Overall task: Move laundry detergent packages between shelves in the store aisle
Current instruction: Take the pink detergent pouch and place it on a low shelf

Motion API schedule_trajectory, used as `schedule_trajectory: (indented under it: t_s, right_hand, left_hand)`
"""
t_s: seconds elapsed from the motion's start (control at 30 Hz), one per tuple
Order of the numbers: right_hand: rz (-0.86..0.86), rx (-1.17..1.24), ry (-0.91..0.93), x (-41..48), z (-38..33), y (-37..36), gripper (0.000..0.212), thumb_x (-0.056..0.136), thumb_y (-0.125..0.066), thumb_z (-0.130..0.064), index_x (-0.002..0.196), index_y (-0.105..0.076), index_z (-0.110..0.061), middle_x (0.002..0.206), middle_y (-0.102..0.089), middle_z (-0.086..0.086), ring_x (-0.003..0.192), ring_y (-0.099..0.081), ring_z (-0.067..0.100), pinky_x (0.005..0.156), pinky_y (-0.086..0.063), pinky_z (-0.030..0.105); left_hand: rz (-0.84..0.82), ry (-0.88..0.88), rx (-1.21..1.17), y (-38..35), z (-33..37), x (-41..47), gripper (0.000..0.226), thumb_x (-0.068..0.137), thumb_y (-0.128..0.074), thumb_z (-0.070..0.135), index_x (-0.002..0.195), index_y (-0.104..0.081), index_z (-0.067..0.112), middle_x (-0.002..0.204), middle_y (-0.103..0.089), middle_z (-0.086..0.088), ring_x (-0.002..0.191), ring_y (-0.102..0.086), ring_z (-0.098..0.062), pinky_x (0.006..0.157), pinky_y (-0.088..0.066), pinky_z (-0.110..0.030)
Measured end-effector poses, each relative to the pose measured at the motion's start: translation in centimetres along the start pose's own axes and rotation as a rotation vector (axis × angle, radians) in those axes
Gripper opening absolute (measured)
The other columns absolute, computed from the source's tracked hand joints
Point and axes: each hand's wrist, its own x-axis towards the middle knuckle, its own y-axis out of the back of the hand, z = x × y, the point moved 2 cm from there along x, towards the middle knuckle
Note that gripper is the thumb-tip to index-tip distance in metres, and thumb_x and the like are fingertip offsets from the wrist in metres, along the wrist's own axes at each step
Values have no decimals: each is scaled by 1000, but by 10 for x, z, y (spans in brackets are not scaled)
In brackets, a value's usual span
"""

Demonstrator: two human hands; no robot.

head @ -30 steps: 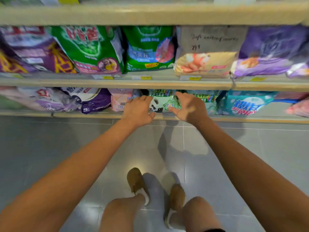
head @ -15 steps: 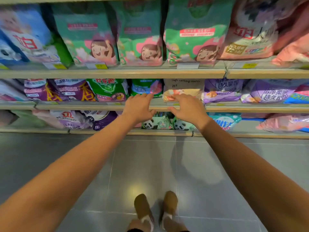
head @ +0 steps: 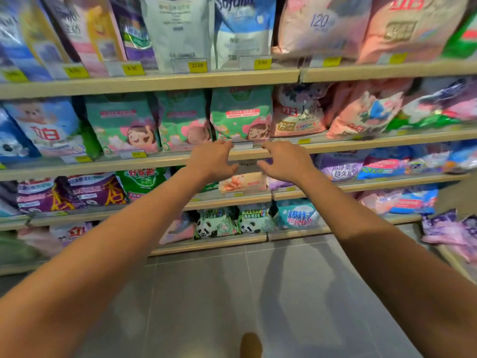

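Both arms reach forward toward the store shelves. My left hand [head: 211, 160] and my right hand [head: 285, 161] hover side by side, fingers spread and empty, at the front edge of the second shelf [head: 361, 144]. Just above and between them stands a green detergent bag with a cartoon girl [head: 241, 112]; my fingertips are near its bottom edge, and I cannot tell if they touch it. Two like green bags [head: 124, 122] stand to its left. Two panda-print bags [head: 215, 223] sit on the bottom shelf below my hands. A peach-coloured pack [head: 242, 182] lies on the third shelf, partly hidden by my hands.
The top shelf [head: 154, 80] carries tall white, blue and pink bags with yellow price tags. Purple and green bags [head: 72, 189] fill the left of the third shelf. Purple packs [head: 449, 228] stick out at lower right. Grey tiled floor [head: 232, 293] lies below; one shoe [head: 250, 344] shows.
Both hands have risen from the bottom shelf by the panda bags, past the third shelf, up to the second shelf's edge. The view has tilted upward, showing higher shelves.
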Motion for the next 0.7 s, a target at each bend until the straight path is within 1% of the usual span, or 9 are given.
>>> schedule_trajectory:
  t_s: [0.1, 0.23, 0.33, 0.5, 0.57, 0.67, 0.7]
  right_hand:
    - [33, -56, -35, -15, 17, 40, 52, 88, -53, -46, 132, -51, -18, 121, -64, 12, 111, -58, 33, 80, -47, 40]
    - [91, -81, -89, -27, 45, 82, 49, 88, -52, -47, 125, -54, -14, 121, -64, 13, 110, -58, 34, 76, -44, 38]
    - [119, -84, -130, -34, 70, 106, 52, 88, -51, -49, 129, -51, -18, 123, -63, 11, 111, -58, 33, 82, -46, 40]
    - [190, -86, -112, -39, 118, 132, 49, 88, -51, -48, 127, -52, -18, 114, -66, 9, 108, -59, 32, 79, -46, 39]
    - [197, -98, -100, -39, 140, 141, 48, 88, -51, -47, 127, -53, -20, 116, -66, 7, 109, -59, 30, 76, -45, 37]
    - [215, -65, -73, -37, 173, 155, 46, 88, -52, -44, 128, -54, -21, 121, -65, 5, 113, -57, 29, 80, -45, 37]
    - [231, -56, -57, -37, 183, 159, 45, 87, -52, -42, 127, -54, -22, 120, -65, 5, 112, -58, 29, 79, -44, 36]
  left_hand:
    - [37, -42, -15, 28, 30, 3, 61, 88, -55, 45, 139, -40, 15, 139, -51, -10, 124, -51, -31, 95, -45, -46]
    - [111, -88, -30, 62, 69, 12, 58, 88, -53, 47, 137, -44, 16, 140, -50, -8, 125, -50, -30, 95, -44, -45]
    - [147, -107, -26, 81, 97, 23, 55, 88, -52, 48, 131, -47, 16, 135, -53, -7, 122, -52, -29, 90, -44, -43]
    - [193, -135, -15, 101, 148, 51, 56, 87, -53, 48, 132, -46, 16, 133, -54, -6, 120, -53, -28, 89, -45, -42]
    - [202, -137, -16, 105, 171, 66, 55, 87, -53, 48, 131, -47, 16, 131, -56, -5, 118, -54, -28, 89, -46, -42]
    - [226, -133, -14, 108, 204, 87, 51, 87, -54, 48, 127, -49, 17, 125, -59, -5, 112, -56, -27, 85, -49, -40]
    - [238, -131, -15, 109, 215, 94, 50, 86, -54, 48, 125, -50, 18, 123, -60, -5, 110, -57, -27, 83, -48, -39]
